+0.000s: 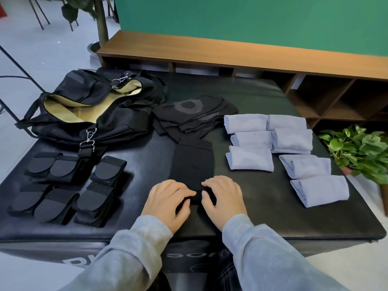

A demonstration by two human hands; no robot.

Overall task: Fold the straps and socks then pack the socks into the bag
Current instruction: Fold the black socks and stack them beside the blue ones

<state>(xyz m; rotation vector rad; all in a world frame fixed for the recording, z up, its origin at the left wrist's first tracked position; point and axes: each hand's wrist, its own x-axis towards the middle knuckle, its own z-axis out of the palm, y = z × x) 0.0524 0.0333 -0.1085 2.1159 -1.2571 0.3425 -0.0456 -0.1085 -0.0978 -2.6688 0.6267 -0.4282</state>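
Note:
A black sock (192, 162) lies flat lengthwise in the middle of the black padded table (262, 211). My left hand (168, 201) and my right hand (223, 198) grip its near end side by side, fingers curled over the rolled edge. Behind it lies a loose pile of black socks (193, 115). Several folded pale blue socks (287, 153) sit in rows to the right. Several folded black straps (67, 187) lie at the left front. The open black bag (92, 108) with tan lining rests at the back left.
A low wooden shelf unit (231, 57) runs behind the table under a green wall. A leafy potted plant (361, 152) stands off the right edge. Another plant's trunk (101, 19) rises at the back left. The bag's metal clip (89, 136) lies toward the straps.

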